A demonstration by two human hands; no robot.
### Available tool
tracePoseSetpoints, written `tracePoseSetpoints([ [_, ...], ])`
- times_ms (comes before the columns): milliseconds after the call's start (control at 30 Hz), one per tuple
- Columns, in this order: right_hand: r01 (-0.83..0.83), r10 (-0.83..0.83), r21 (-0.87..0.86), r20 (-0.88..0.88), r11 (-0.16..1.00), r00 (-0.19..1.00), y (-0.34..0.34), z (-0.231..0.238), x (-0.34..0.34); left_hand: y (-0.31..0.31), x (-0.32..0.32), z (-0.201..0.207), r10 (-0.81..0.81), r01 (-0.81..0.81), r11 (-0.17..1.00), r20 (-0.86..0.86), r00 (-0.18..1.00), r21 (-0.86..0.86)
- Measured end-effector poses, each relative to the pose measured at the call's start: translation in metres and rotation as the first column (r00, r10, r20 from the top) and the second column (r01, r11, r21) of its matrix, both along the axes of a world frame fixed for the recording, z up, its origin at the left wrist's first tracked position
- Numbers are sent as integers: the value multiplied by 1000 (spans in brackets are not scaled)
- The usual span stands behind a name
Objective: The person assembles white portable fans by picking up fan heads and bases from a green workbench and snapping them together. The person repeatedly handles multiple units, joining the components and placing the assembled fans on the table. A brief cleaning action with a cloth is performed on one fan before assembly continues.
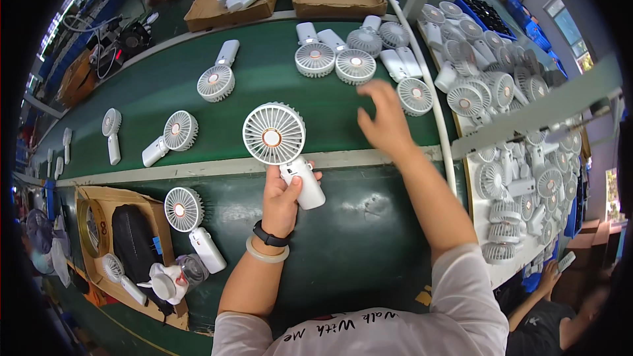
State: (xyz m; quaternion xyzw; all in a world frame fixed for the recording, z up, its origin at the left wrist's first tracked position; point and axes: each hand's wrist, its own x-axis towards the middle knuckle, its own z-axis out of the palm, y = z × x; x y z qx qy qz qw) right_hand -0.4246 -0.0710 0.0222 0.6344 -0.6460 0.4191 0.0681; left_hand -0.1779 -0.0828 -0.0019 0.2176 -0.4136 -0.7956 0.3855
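Note:
My left hand (282,192) grips a white handheld fan (302,181) by its handle, its round grille upright and facing me. A dark watch and a pale bangle circle that wrist. Out over the green conveyor belt (264,53), my right hand (388,120) is raised with thumb and fingers apart, holding nothing. Closest to it are a fan lying at the belt's right end (415,96) and another fan (355,66) in a cluster of several beyond. Farther left, a few fans lie spaced along the belt, among them one with its handle toward me (155,151).
A cardboard tray (84,192) at left holds a black pouch, a tape roll and a small fan; another fan (206,250) lies beside it. White fans crowd a rack (484,224) at right, behind a white pipe (443,118). Cardboard boxes (310,3) stand across the belt. Two other people work nearby.

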Motion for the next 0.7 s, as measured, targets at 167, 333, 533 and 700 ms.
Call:
tracePoseSetpoints([
  [167, 182, -114, 230, -278, 956, 954, -93, -20, -49, 0, 0, 0, 35, -35, 998, 6, 999, 56],
  [333, 353, -184, 298, -472, 887, 862, -76, -15, 17, 1, 6, -5, 55, -55, 998, -5, 998, -14],
  [533, -66, 16, 524, 99, 849, 995, -28, 32, 48, 3, 5, -4, 12, -9, 996, -25, 1000, 91],
  [700, -186, 274, 477, -121, 859, 954, -15, 6, 23, 2, 2, -4, 30, -28, 997, -21, 999, 77],
])
